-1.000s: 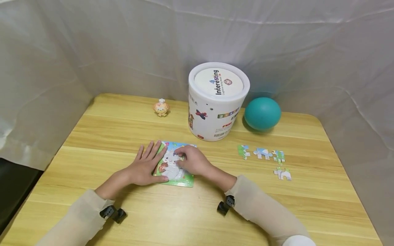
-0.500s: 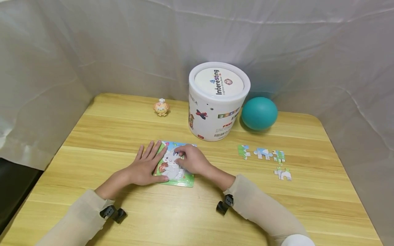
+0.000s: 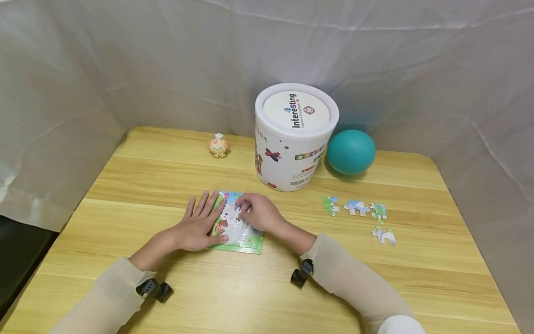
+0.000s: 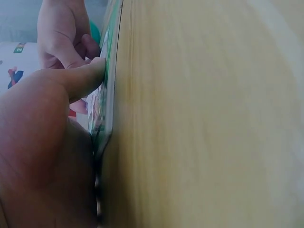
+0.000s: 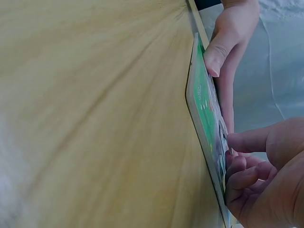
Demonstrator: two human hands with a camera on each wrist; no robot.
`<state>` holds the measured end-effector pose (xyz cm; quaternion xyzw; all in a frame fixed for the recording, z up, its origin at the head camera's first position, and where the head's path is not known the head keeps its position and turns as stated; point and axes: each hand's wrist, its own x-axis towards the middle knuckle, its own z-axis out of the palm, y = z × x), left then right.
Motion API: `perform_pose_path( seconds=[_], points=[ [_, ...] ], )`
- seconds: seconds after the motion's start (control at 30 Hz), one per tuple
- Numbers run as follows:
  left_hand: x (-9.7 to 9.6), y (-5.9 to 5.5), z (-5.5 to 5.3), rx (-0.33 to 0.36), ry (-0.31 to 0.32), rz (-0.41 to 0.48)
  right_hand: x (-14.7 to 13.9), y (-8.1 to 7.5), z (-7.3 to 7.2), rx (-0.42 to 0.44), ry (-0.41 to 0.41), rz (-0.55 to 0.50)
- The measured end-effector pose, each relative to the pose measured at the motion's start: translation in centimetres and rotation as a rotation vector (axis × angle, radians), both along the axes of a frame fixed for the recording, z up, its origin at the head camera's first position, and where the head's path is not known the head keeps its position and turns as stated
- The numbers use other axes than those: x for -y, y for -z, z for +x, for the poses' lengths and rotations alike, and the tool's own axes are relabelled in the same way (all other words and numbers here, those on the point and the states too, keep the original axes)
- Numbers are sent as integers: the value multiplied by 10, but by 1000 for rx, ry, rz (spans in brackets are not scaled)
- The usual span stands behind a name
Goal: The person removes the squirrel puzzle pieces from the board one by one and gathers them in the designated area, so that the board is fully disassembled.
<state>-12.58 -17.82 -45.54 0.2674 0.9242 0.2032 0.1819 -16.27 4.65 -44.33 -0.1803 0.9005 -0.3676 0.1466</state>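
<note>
A: Where's the wk?
B: Rabbit puzzle (image 3: pixel 244 249) lies flat on table (image 3: pixel 217 287), btwn the 2 hands. Long axis hard to call w/ fingers over it; sides run approx away from person.

A: Grip?
B: Right hand (image 3: pixel 263 214) (RH): fingers curled, thumb + index look pinched on a puzzle piece (image 3: pixel 237 208) in the puzzle's upper RHS. Hand hides most of it; right wrist view backs the pinch, but can't tell if piece is fully free of its neighbours.

A: LH?
B: Left hand (image 3: pixel 196 228) spread, fingers straight, over puzzle's left edge, thumb across the near-left part. Grips nothing; bracing, IMO.

A: Key relation?
B: RH comes in from the right and is nearest the piece; LH is just left of it. The 4 loose pieces (image 3: pixel 356 207) are well off to the right, on RH's side: 3 in a row, 1 just nearer the person than the rightmost. So my read: piece-to-loose-pieces line runs rightward, RH's job, LH outside it.

A: Surroundings?
B: White bucket (image 3: pixel 292 144) upright behind puzzle, a bit right. Teal ball (image 3: pixel 351 152) just right of it. Small figurine (image 3: pixel 219 147) behind puzzle, left of bucket, apart.
</note>
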Motion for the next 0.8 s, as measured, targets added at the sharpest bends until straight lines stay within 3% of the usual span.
perform_pose_path(
  seconds=[0.27, 0.5, 0.8],
  points=[
    [-3, -4, -1, 18, -10, -47, 3, -4, -1, 18, 12, 54],
    [-4, -4, 0, 16, -9, -57, 0, -3, -5, 113, 24, -39],
    [-1, 2, -2, 14, -6, -24, -2, -5, -4, 64, -31, -18]
  ],
)
